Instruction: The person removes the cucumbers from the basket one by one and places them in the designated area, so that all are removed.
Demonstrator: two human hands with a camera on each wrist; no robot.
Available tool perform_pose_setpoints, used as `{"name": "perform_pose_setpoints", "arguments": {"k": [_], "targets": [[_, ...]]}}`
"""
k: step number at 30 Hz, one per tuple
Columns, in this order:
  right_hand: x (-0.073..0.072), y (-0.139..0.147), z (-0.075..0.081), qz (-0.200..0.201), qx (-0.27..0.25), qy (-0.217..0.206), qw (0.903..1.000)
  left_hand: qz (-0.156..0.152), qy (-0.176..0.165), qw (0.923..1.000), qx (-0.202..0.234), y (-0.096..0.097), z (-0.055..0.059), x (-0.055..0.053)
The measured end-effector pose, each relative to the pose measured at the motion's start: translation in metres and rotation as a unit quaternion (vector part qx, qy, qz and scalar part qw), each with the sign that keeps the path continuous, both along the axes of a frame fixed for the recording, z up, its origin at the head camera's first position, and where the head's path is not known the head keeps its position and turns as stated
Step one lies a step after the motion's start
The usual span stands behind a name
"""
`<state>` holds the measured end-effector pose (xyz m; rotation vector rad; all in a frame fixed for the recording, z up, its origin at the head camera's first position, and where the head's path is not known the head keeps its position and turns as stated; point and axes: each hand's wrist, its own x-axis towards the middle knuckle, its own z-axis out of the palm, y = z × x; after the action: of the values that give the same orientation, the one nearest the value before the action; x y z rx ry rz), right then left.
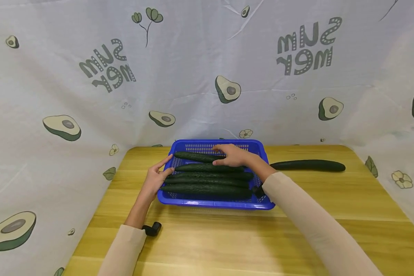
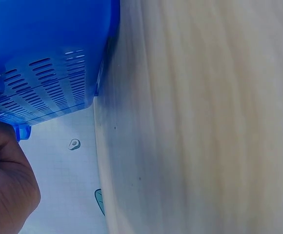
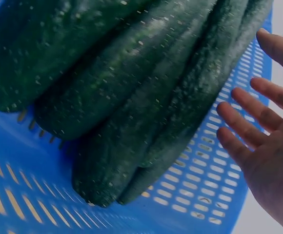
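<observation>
A blue plastic basket (image 1: 215, 204) with slotted walls holds several long dark green cucumbers (image 1: 207, 188) lying side by side. My left hand (image 1: 155, 180) grips the basket's left rim, its thumb over the inner side by the cucumber ends. In the left wrist view, that hand (image 2: 7, 180) shows only in part beside the basket wall. Above the back cucumbers is my right hand (image 1: 232, 155), its fingers loosely bent. The right wrist view shows this hand (image 3: 268, 126) with fingers apart and nothing in them, beside the cucumbers (image 3: 131, 83) at the slotted wall.
Another cucumber (image 1: 308, 165) lies on the wooden table (image 1: 207, 245) to the right of the basket, one end near its rim. A white cloth (image 1: 193, 57) printed with avocados hangs behind and along the sides of the table.
</observation>
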<state>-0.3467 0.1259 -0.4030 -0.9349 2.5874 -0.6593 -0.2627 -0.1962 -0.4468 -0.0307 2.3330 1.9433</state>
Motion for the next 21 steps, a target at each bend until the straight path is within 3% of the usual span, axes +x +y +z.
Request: {"name": "perform_pose_setpoints", "arguments": {"k": [4,17,21], "targets": [[0.0,-0.003,-0.006,0.011,0.026,-0.003,0.9996,0.003,0.02,0.9998,0.002,-0.001,-0.006,-0.001],[0.002,-0.014,-0.012,-0.002,0.076,0.015,0.997,0.002,-0.019,0.9994,0.029,-0.004,-0.006,-0.003],[0.003,-0.015,-0.011,-0.013,0.074,0.01,0.9971,-0.001,-0.016,0.9994,0.032,-0.003,-0.006,-0.004]]}}
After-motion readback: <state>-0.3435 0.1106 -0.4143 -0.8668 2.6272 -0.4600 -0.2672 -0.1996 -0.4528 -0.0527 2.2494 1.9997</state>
